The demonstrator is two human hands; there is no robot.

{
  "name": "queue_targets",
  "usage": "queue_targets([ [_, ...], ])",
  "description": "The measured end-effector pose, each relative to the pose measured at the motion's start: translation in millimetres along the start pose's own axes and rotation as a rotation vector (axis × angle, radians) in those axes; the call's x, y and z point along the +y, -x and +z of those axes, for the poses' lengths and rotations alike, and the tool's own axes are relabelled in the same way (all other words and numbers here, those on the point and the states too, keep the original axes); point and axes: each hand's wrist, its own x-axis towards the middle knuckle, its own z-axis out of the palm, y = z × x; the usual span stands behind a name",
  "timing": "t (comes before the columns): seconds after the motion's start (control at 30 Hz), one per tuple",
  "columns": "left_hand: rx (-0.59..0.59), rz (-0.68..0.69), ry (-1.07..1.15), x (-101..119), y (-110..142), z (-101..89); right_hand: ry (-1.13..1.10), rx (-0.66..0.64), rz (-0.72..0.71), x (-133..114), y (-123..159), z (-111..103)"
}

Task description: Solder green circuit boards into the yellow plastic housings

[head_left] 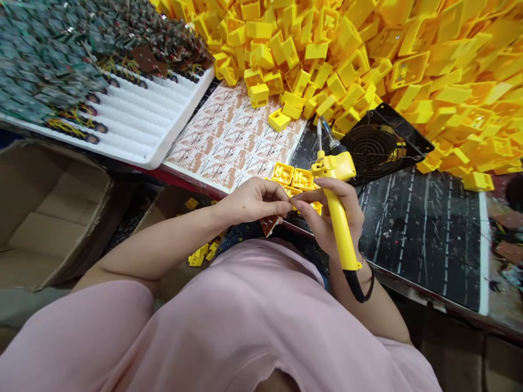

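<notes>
Both grips are closed here, left hand (261,198) pinching a brown circuit board (268,225) at the edge of the table (420,239), right hand (327,226) curled round a yellow soldering gun (338,218), yellow cases (283,173) just ahead, black fan (372,144) and yellow heap (322,49) beyond!

A brown board (268,225) hangs corner-down under the left hand (260,201); a yellow soldering gun (338,215) slants in the right hand (326,231).

Yellow soldering gun (337,218) in right hand (326,234)
</notes>
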Motion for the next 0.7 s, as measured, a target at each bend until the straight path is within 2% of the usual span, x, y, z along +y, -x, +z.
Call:
queue_targets([
  [0.23, 0.089, 0.063, 0.046, -9.2, 6.2, -1.9, 0.007, 0.101, 0.038, 0.1, 3.7, 5.2],
  [0.33, 0.137, 0.084, 0.024, -12.7, 7.7, -0.1, 0.006, 0.108, 0.037, 0.0, 4.5, 8.4],
  [0.43, 0.131, 0.074, -0.045, -9.5, 9.7, -0.1, 0.02, 0.089, -0.014, -0.1, 3.6, 11.2],
  [0.53, 0.14, 0.127, -0.264, 2.0, 12.3, -10.0, 0.121, 0.077, -0.119, 1.0, 3.8, 6.5],
  [0.6, 0.185, 0.213, -0.553, 10.3, 12.9, -23.7, 0.171, 0.07, -0.16, 2.0, 6.8, -4.7],
  [0.7, 0.234, 0.26, -1.035, 14.6, 10.5, -46.3, 0.222, 0.027, -0.115, 2.6, 15.0, -32.4],
])
